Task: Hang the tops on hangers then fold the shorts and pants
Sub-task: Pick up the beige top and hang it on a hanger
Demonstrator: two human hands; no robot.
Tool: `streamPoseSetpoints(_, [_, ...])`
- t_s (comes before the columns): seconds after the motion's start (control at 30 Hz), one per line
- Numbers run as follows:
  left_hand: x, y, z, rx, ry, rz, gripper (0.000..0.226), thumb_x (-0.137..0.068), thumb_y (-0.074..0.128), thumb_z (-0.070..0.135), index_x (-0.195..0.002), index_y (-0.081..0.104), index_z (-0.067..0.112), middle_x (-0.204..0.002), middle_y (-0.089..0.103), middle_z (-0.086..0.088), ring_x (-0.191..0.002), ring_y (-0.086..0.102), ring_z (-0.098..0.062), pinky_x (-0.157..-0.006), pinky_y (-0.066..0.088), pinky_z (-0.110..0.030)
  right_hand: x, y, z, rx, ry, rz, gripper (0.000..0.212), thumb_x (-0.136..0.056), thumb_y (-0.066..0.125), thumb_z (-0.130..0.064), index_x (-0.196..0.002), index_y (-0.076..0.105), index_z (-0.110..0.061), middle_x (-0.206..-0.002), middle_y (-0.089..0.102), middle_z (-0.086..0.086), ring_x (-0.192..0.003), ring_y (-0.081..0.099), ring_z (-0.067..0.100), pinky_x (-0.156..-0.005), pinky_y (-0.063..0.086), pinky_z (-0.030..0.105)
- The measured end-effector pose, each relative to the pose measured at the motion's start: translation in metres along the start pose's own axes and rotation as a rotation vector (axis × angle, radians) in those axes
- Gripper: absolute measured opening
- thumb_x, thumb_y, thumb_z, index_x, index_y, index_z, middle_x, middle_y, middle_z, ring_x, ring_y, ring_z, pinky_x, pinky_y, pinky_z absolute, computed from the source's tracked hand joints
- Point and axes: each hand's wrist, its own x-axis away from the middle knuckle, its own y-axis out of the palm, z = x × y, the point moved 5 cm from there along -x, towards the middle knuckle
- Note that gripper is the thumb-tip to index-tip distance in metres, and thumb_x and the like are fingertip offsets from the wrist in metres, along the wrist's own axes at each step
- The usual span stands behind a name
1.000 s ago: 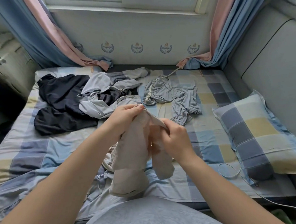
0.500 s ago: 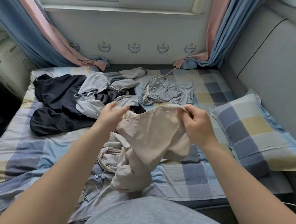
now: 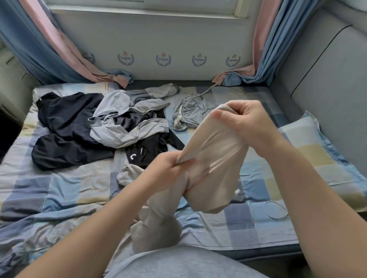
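Now | left hand [image 3: 172, 167] grips the lower edge of a soft beige fabric garment [image 3: 213, 162] | right hand [image 3: 244, 121] pinches its upper edge, raised | garment hangs above the near checked bed sheet [image 3: 44, 194] | dark and grey clothes pile [image 3: 105, 129] far left

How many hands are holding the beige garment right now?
2. The left hand grips the beige garment at a bunched part lower down; the right hand pinches its top edge, higher and to the right. Both are in plain view.
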Motion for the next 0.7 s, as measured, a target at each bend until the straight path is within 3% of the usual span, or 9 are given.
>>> streamPoseSetpoints(0.1, [-0.003, -0.021, 0.004, 0.043, 0.014, 0.089, 0.031, -0.096, 0.05, 0.03, -0.065, 0.055, 0.026, -0.05, 0.042, 0.018, -0.048, 0.036, 0.002, -0.049, 0.027, -0.017, -0.006, -0.012, 0.012, 0.019, 0.089, -0.046, 0.007, -0.09, 0.073, -0.016, -0.091, 0.076, -0.01, -0.07, 0.066, -0.008, -0.062, 0.057, 0.001, -0.058, 0.044, 0.013])
streamPoseSetpoints(0.2, [-0.01, -0.038, 0.005, 0.018, -0.004, 0.159, 0.041, -0.104, 0.049, 0.019, -0.063, 0.05, 0.022, -0.048, 0.038, 0.017, -0.046, 0.032, 0.0, -0.048, 0.027, -0.022, -0.013, -0.023, 0.023, 0.092, 0.133, 0.113, 0.015, -0.088, 0.076, -0.016, -0.101, 0.071, -0.01, -0.074, 0.059, -0.001, -0.063, 0.052, 0.008, -0.058, 0.043, 0.015])
streamPoseSetpoints(0.27, [-0.015, -0.048, 0.005, 0.13, -0.079, 0.217, 0.033, -0.105, 0.044, 0.013, -0.075, 0.057, 0.008, -0.052, 0.04, 0.018, -0.046, 0.033, 0.0, -0.048, 0.029, -0.026, -0.013, -0.021, 0.025, 0.174, 0.117, 0.196, 0.02, -0.089, 0.074, -0.015, -0.106, 0.065, -0.017, -0.085, 0.062, -0.002, -0.073, 0.058, 0.01, -0.066, 0.047, 0.017])
streamPoseSetpoints(0.33, [-0.018, -0.057, 0.007, 0.266, -0.159, 0.292, 0.029, -0.105, 0.042, 0.012, -0.093, 0.064, -0.002, -0.066, 0.052, 0.003, -0.056, 0.045, -0.01, -0.051, 0.035, -0.026, -0.006, -0.009, 0.02, 0.228, 0.016, 0.204, 0.018, -0.09, 0.071, -0.013, -0.105, 0.063, -0.019, -0.097, 0.065, -0.002, -0.085, 0.062, 0.01, -0.074, 0.049, 0.016])
streamPoseSetpoints(0.4, [-0.019, -0.065, 0.006, 0.398, -0.268, 0.387, 0.03, -0.103, 0.042, 0.015, -0.096, 0.067, 0.001, -0.076, 0.056, -0.01, -0.071, 0.05, -0.021, -0.059, 0.04, -0.03, 0.004, 0.011, 0.016, 0.171, -0.068, 0.1, 0.011, -0.092, 0.068, -0.01, -0.098, 0.064, -0.018, -0.093, 0.067, -0.003, -0.081, 0.064, 0.007, -0.072, 0.05, 0.014])
streamPoseSetpoints(0.5, [-0.021, -0.072, 0.01, 0.649, -0.381, 0.447, 0.027, -0.103, 0.045, 0.019, -0.094, 0.07, 0.015, -0.082, 0.069, -0.005, -0.078, 0.063, -0.022, -0.072, 0.051, -0.035, 0.023, 0.058, 0.026, 0.013, -0.03, -0.195, 0.007, -0.093, 0.068, -0.012, -0.097, 0.066, -0.019, -0.09, 0.071, 0.0, -0.081, 0.07, 0.014, -0.074, 0.058, 0.028])
streamPoseSetpoints(0.57, [-0.024, -0.072, 0.019, 0.776, -0.394, 0.447, 0.023, -0.105, 0.046, 0.022, -0.11, 0.066, 0.011, -0.094, 0.069, -0.009, -0.08, 0.067, -0.021, -0.075, 0.057, -0.038, 0.038, 0.09, 0.039, 0.007, 0.028, -0.322, 0.023, -0.09, 0.073, -0.027, -0.11, 0.064, -0.02, -0.104, 0.071, -0.005, -0.097, 0.068, 0.01, -0.088, 0.056, 0.027])
streamPoseSetpoints(0.63, [-0.025, -0.069, 0.034, 0.849, -0.387, 0.418, 0.021, -0.107, 0.043, 0.023, -0.112, 0.059, 0.01, -0.099, 0.064, -0.015, -0.076, 0.068, -0.022, -0.071, 0.06, -0.042, 0.048, 0.117, 0.053, 0.004, 0.098, -0.342, 0.053, -0.078, 0.075, -0.049, -0.121, 0.058, -0.023, -0.114, 0.067, -0.009, -0.109, 0.062, 0.005, -0.097, 0.049, 0.024])
streamPoseSetpoints(0.7, [-0.024, -0.066, 0.051, 0.936, -0.37, 0.368, 0.018, -0.108, 0.041, 0.02, -0.107, 0.055, 0.009, -0.093, 0.066, -0.018, -0.068, 0.073, -0.024, -0.054, 0.062, -0.045, 0.051, 0.133, 0.066, 0.067, 0.2, -0.309, 0.073, -0.068, 0.065, -0.068, -0.127, 0.053, -0.027, -0.117, 0.066, -0.011, -0.112, 0.06, 0.008, -0.095, 0.048, 0.028])
